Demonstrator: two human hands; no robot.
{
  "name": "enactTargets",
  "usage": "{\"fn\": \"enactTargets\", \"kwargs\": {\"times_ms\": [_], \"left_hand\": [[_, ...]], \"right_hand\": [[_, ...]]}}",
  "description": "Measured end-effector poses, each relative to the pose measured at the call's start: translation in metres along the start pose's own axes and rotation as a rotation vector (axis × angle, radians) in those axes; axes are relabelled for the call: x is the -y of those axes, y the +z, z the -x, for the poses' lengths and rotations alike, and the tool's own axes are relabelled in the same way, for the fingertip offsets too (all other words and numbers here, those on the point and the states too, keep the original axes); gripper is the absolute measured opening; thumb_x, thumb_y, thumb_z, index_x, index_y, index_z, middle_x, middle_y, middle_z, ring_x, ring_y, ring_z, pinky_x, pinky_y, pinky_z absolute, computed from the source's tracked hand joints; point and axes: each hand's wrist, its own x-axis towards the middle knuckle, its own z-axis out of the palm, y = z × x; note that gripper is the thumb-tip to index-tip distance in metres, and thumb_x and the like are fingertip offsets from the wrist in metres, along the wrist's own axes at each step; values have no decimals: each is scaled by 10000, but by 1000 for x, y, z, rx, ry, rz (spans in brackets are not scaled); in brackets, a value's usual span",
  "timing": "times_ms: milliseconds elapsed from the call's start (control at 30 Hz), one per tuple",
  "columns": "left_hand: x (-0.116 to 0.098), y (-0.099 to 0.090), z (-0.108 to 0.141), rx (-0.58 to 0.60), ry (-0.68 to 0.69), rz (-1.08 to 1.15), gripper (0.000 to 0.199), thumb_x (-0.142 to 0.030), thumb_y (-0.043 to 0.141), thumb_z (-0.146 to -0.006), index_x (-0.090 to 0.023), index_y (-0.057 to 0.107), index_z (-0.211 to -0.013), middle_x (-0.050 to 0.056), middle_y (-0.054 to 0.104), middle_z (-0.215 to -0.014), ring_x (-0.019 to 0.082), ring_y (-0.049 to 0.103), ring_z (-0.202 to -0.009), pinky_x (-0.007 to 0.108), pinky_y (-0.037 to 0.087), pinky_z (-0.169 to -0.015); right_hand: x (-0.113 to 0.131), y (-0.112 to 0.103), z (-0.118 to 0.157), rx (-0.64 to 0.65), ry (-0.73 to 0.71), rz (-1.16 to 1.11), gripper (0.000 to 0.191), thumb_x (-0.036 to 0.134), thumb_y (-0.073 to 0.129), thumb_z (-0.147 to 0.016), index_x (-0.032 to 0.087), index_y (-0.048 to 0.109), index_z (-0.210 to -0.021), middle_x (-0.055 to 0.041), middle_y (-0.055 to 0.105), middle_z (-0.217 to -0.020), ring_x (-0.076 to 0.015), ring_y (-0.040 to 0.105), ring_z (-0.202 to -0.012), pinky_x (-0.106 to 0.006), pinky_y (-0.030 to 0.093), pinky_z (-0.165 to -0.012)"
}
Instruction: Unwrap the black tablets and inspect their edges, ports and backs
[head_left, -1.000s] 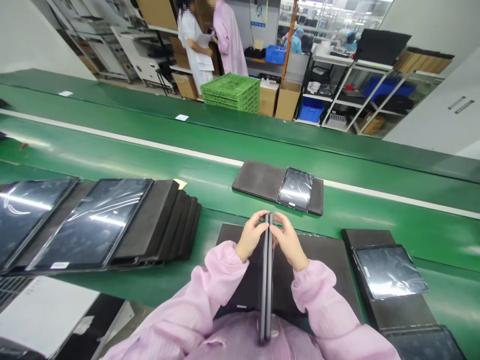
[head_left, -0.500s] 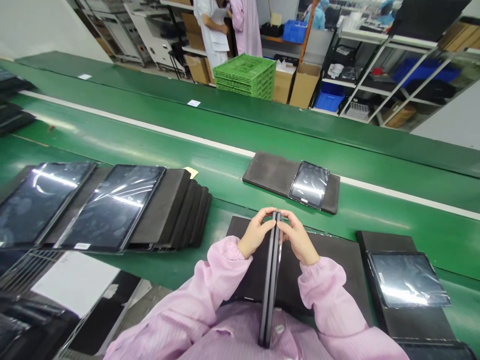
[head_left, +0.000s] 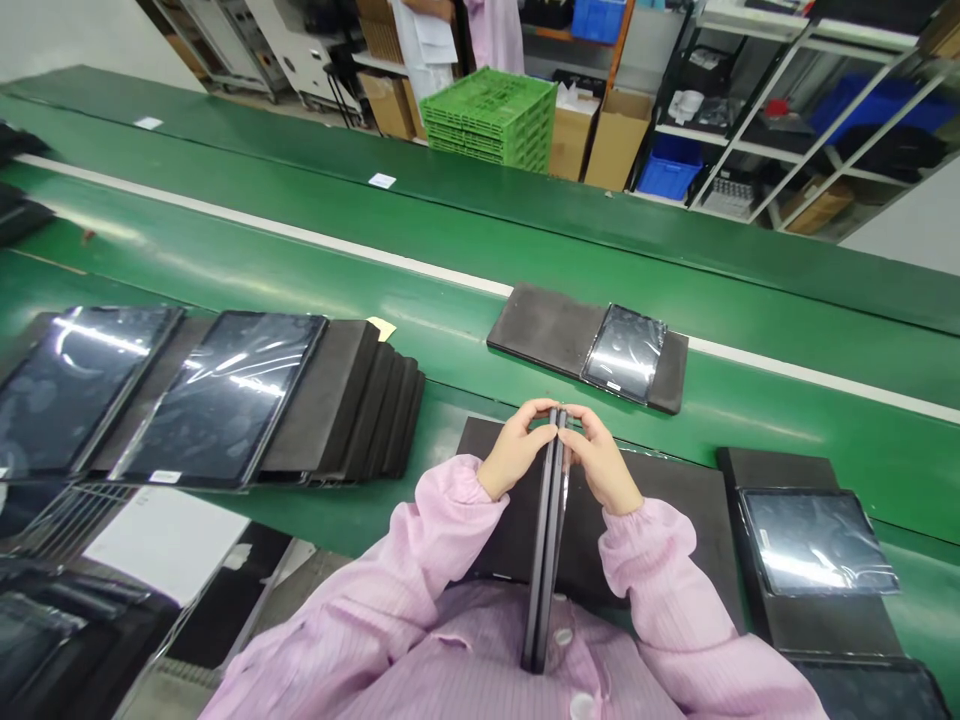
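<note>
Two thin dark tablets (head_left: 543, 560) stand upright side by side, seen edge-on, against the front of the pink smock. My left hand (head_left: 519, 448) is closed on the far end of the pair from the left, thumb on the near edge. From the right, my right hand (head_left: 598, 458) grips the same end, fingertips meeting the left hand's over the top. A strip of clear film shows along the right tablet's side. Beneath lies a wide dark foam pad (head_left: 664, 530). The tablets' broad faces are turned away from view.
Film-covered tablets (head_left: 225, 395) lean on a row of foam pads (head_left: 326, 400) at left. A foam pad (head_left: 551, 325) with a tablet (head_left: 626, 350) lies ahead on the green bench (head_left: 435, 340). Another tablet (head_left: 817, 540) rests on foam at right. Green crates (head_left: 487, 115) stand beyond.
The view has tipped slightly downward, so the bench sits higher in the picture. Both hands keep their hold on the upright tablets, with little visible movement.
</note>
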Motion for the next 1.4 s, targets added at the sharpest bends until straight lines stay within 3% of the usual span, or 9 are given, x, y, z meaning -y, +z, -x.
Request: {"fn": "enactTargets", "kwargs": {"times_ms": [400,667,1033,1400], "left_hand": [[0,0,-1,22,33,-51,274,-194,574,-738,-184,603,-1010,59,602,-1070,218,530,-1064,361,376,-977],[1,-5,-1,199,-15,88,467,-179,635,-662,-204,546,-1119,75,518,-1178,259,445,-1179,388,402,-962],[-6,-6,1,236,-12,24,475,-204,621,-684,-193,519,-1148,99,456,-1229,264,418,-1213,400,404,-980],[-5,-5,0,239,-1,-7,460,-198,618,-701,-212,533,-1153,89,449,-1238,258,419,-1210,390,420,-972]], "right_hand": [[-1,-5,0,30,-21,1,276,306,623,-770,259,519,-1022,44,544,-709,-107,484,-488,-257,435,-469],[1,-13,5,137,3,-39,452,247,650,-729,269,470,-1143,30,568,-787,-114,506,-553,-256,437,-523],[-2,-14,6,97,-50,70,471,211,617,-734,252,452,-1173,71,510,-608,-140,521,-520,-296,440,-553],[1,-13,7,73,-52,84,480,223,616,-713,236,449,-1163,59,520,-642,-140,502,-520,-298,414,-556]]}}
